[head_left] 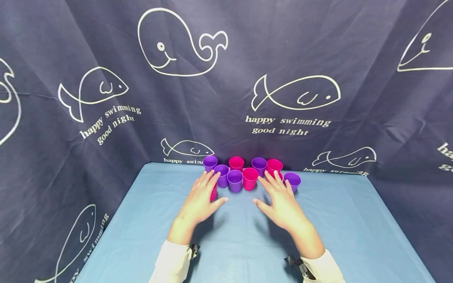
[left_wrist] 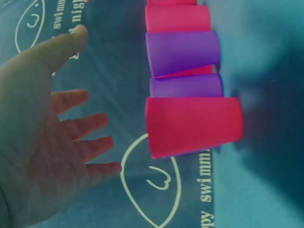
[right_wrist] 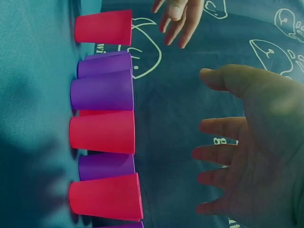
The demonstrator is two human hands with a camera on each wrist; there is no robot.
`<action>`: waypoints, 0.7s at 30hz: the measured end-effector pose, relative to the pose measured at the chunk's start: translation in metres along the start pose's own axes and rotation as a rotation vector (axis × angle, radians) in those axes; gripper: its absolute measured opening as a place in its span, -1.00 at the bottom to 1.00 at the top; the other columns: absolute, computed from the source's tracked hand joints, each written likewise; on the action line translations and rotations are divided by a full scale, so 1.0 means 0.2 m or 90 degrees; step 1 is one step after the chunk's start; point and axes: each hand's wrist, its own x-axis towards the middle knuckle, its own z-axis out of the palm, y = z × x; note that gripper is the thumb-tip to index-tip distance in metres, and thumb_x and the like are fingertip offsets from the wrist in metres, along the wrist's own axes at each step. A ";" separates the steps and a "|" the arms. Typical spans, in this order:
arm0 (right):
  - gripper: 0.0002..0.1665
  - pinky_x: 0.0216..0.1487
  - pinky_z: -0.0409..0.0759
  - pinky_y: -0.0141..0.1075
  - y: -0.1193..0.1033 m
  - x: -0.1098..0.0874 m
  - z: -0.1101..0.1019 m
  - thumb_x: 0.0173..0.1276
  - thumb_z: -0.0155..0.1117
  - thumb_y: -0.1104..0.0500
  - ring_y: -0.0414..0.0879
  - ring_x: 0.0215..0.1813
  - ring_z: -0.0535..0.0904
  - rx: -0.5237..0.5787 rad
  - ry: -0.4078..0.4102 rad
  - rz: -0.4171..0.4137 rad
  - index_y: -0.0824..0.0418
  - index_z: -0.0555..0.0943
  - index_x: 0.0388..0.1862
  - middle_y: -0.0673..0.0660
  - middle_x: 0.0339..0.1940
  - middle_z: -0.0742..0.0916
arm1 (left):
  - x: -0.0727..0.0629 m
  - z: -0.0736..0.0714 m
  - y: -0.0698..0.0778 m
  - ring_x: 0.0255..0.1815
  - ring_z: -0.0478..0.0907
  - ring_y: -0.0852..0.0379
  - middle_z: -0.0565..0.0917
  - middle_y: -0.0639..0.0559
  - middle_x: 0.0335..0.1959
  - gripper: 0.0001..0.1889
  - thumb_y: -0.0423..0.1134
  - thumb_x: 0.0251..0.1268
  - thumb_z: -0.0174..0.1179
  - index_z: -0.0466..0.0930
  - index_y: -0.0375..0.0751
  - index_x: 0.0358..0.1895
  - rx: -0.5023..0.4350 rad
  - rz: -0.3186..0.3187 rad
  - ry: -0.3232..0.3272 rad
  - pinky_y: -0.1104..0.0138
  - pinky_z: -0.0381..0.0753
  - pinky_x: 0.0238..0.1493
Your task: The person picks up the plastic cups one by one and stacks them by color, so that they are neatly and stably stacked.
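Note:
Several pink and purple plastic cups stand mouth-up in loose rows at the back of the table. Over the left end my left hand (head_left: 201, 198) hovers with fingers spread, partly covering a pink cup (head_left: 214, 193); a purple cup (head_left: 221, 175) is just beyond its fingertips. The left wrist view has this hand (left_wrist: 61, 128) apart from the nearest pink cup (left_wrist: 192, 124). My right hand (head_left: 283, 202) is held over the right end, fingers apart and holding nothing, between a pink cup (head_left: 250, 179) and a purple cup (head_left: 292, 181). In the right wrist view a gap separates it from the cups.
A blue cloth covers the table (head_left: 233, 251). Right behind the cups hangs a dark curtain (head_left: 233, 102) with white whale and fish drawings and lettering. It also encloses the left and right sides.

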 end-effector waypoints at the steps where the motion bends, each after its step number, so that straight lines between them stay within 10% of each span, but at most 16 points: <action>1: -0.11 0.61 0.00 0.51 0.00 0.00 0.00 0.37 0.47 -0.16 0.40 0.75 0.07 0.003 0.000 -0.001 0.09 0.44 0.59 0.24 0.69 0.38 | 0.00 0.01 -0.01 0.72 0.13 -0.35 0.31 -0.25 0.65 -0.08 0.16 0.33 0.41 0.24 -0.12 0.65 -0.005 -0.007 -0.001 -0.24 0.14 0.69; 14: -0.23 0.60 0.23 0.38 0.04 0.02 0.01 0.35 0.50 0.02 0.41 0.67 0.27 0.033 0.024 -0.006 0.26 0.53 0.47 0.34 0.57 0.52 | 0.04 0.09 -0.12 0.63 0.29 -0.35 0.37 -0.33 0.58 -0.03 -0.02 0.30 0.47 0.16 -0.38 0.62 -0.083 -0.072 0.081 -0.15 0.28 0.65; 21: -0.24 0.60 0.26 0.35 0.05 0.02 0.03 0.36 0.49 0.03 0.40 0.66 0.29 0.038 0.016 -0.007 0.26 0.52 0.47 0.34 0.57 0.52 | 0.03 0.12 -0.16 0.59 0.40 -0.26 0.35 -0.30 0.61 0.02 0.04 0.32 0.45 0.06 -0.30 0.68 -0.140 -0.175 0.076 -0.09 0.39 0.60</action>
